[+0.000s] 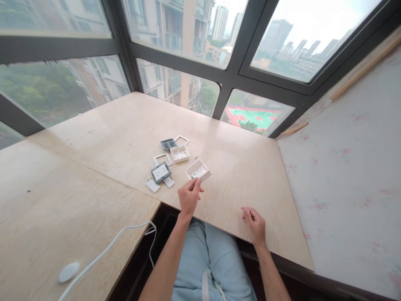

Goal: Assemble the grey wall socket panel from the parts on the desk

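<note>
My left hand (189, 195) pinches a tilted white wall box (198, 170) at one o'clock, fingers closed on its near edge. My right hand (255, 223) rests empty on the bench (125, 138), four o'clock, fingers curled.

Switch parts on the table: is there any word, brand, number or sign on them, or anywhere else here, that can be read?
No text can be read anywhere.
White box held by the left hand: no print shows.
Grey switch module: any marks are too small to read.
Second grey module: too small and blurred to read.
Sports court outside the window: painted lines only, no letters.
</note>
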A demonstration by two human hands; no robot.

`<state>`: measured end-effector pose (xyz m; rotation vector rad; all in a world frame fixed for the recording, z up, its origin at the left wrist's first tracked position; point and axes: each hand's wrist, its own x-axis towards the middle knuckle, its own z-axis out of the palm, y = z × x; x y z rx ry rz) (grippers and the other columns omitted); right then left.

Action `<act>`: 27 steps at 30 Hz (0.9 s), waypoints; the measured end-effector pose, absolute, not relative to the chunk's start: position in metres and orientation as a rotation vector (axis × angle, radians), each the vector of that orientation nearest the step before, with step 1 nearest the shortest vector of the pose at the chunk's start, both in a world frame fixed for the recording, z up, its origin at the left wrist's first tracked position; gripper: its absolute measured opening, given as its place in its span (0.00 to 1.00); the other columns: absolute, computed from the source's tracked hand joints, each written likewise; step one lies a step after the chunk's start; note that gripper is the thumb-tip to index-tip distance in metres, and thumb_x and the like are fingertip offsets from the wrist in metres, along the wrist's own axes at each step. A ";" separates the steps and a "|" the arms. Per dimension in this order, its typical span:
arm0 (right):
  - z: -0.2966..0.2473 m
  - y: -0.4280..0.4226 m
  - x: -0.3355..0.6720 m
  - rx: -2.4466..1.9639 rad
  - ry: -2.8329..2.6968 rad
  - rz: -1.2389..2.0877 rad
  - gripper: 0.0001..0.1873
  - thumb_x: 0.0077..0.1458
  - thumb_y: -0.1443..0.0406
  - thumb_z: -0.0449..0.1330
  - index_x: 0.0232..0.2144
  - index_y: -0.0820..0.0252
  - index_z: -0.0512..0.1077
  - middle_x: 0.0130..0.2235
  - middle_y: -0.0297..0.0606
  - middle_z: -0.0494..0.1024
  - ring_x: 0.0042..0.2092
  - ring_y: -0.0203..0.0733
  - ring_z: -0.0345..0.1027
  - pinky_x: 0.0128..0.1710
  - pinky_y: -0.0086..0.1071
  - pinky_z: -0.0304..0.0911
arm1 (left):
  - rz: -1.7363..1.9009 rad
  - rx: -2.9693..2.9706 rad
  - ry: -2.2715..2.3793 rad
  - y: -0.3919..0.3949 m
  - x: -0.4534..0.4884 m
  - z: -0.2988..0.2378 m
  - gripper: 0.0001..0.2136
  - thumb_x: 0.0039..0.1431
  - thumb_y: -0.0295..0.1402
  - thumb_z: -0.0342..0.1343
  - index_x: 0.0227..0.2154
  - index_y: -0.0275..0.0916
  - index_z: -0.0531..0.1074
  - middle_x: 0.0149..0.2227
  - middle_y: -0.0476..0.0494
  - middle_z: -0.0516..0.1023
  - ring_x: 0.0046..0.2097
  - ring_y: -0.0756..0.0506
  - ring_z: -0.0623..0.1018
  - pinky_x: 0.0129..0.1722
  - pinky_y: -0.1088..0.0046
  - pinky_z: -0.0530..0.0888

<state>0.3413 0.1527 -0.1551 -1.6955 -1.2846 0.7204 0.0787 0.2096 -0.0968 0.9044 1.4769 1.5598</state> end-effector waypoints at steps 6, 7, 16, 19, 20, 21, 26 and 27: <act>-0.143 0.150 0.329 -1.615 -1.238 0.820 0.22 0.56 0.48 0.60 0.38 0.61 0.77 0.29 0.38 0.76 0.32 0.42 0.70 0.32 0.34 0.67 | 1.615 1.175 1.443 0.193 0.132 -0.097 0.13 0.61 0.41 0.59 0.38 0.37 0.82 0.18 0.50 0.77 0.15 0.53 0.71 0.16 0.79 0.69; -0.140 0.150 0.325 -1.595 -1.231 0.841 0.23 0.56 0.48 0.59 0.42 0.61 0.76 0.33 0.40 0.77 0.33 0.42 0.71 0.33 0.35 0.68 | 1.615 1.228 1.444 0.191 0.141 -0.099 0.13 0.61 0.40 0.59 0.39 0.37 0.82 0.19 0.50 0.78 0.16 0.52 0.73 0.17 0.79 0.70; -0.104 0.162 0.304 -1.292 -0.948 1.138 0.30 0.57 0.44 0.57 0.54 0.56 0.64 0.47 0.45 0.76 0.42 0.44 0.74 0.34 0.34 0.70 | 1.595 1.898 1.352 0.170 0.204 -0.135 0.11 0.66 0.36 0.54 0.41 0.40 0.81 0.24 0.46 0.83 0.21 0.52 0.79 0.23 0.80 0.73; -0.105 0.166 0.313 -1.404 -0.903 1.031 0.24 0.56 0.46 0.58 0.45 0.57 0.67 0.39 0.40 0.78 0.38 0.43 0.72 0.35 0.34 0.68 | 1.568 2.064 1.284 0.165 0.219 -0.140 0.12 0.68 0.33 0.52 0.44 0.39 0.80 0.20 0.49 0.80 0.18 0.53 0.76 0.22 0.82 0.70; -0.106 0.167 0.318 -1.427 -0.904 1.005 0.22 0.56 0.47 0.58 0.43 0.57 0.67 0.36 0.38 0.77 0.37 0.43 0.72 0.35 0.34 0.68 | 1.560 2.110 1.278 0.164 0.224 -0.140 0.12 0.68 0.32 0.52 0.44 0.39 0.80 0.19 0.50 0.79 0.17 0.54 0.74 0.21 0.82 0.68; -0.106 0.168 0.323 -1.440 -0.910 0.989 0.20 0.56 0.47 0.58 0.40 0.56 0.68 0.34 0.36 0.77 0.35 0.42 0.71 0.36 0.34 0.67 | 1.548 2.148 1.276 0.163 0.228 -0.140 0.12 0.68 0.32 0.51 0.44 0.39 0.80 0.18 0.50 0.79 0.17 0.54 0.73 0.20 0.81 0.67; -0.106 0.168 0.357 -1.491 -0.972 0.941 0.20 0.57 0.47 0.57 0.37 0.57 0.71 0.31 0.33 0.75 0.33 0.41 0.69 0.33 0.32 0.65 | 1.426 2.188 1.157 0.157 0.244 -0.140 0.12 0.68 0.34 0.52 0.44 0.38 0.80 0.20 0.47 0.80 0.18 0.52 0.75 0.22 0.80 0.69; -0.106 0.168 0.363 -1.500 -0.985 0.936 0.21 0.57 0.47 0.58 0.38 0.58 0.71 0.32 0.34 0.76 0.34 0.42 0.69 0.33 0.32 0.65 | 1.401 2.164 1.130 0.156 0.244 -0.141 0.12 0.67 0.36 0.52 0.43 0.38 0.80 0.21 0.47 0.80 0.19 0.52 0.76 0.23 0.80 0.70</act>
